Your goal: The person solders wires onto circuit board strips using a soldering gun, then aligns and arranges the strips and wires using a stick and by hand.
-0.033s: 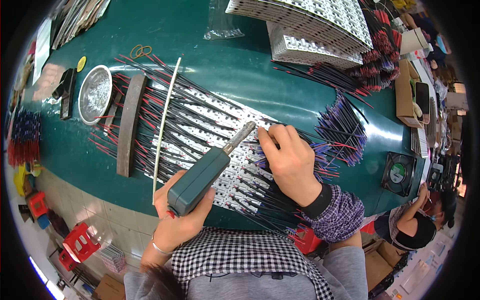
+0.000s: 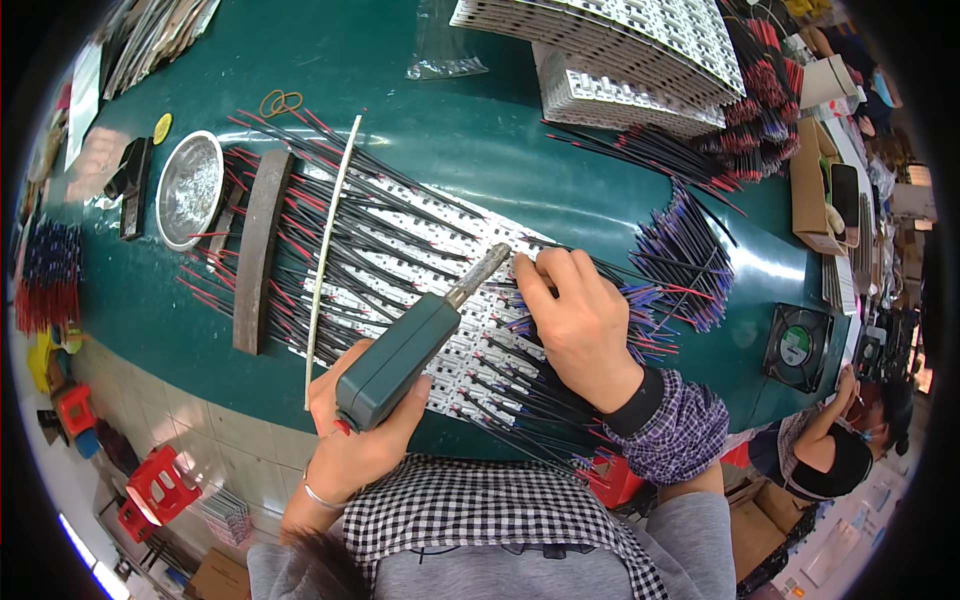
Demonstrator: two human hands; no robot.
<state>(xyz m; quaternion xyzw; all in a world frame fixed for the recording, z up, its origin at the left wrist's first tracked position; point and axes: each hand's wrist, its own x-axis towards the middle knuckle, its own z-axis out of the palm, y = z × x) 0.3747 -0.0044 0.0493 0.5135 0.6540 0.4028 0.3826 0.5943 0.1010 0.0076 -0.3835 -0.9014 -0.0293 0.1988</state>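
Note:
My left hand point(image 2: 350, 440) grips a green pistol-shaped soldering tool point(image 2: 395, 365); its metal tip point(image 2: 492, 262) points up and right onto a row of white strip boards point(image 2: 400, 250) with red and black wires across them. My right hand point(image 2: 578, 320) rests on the boards just right of the tip, thumb and forefinger pinched on a thin wire beside it. More dark wires point(image 2: 540, 400) fan out under my right wrist.
On the green table point(image 2: 450, 130) lie a metal bowl point(image 2: 190, 188), a dark wooden bar point(image 2: 260, 250), a thin white rod point(image 2: 330, 240), loose blue and red wires point(image 2: 690, 255), stacked white boards point(image 2: 620, 40) and a small fan point(image 2: 797, 345). Another person point(image 2: 840, 440) sits at lower right.

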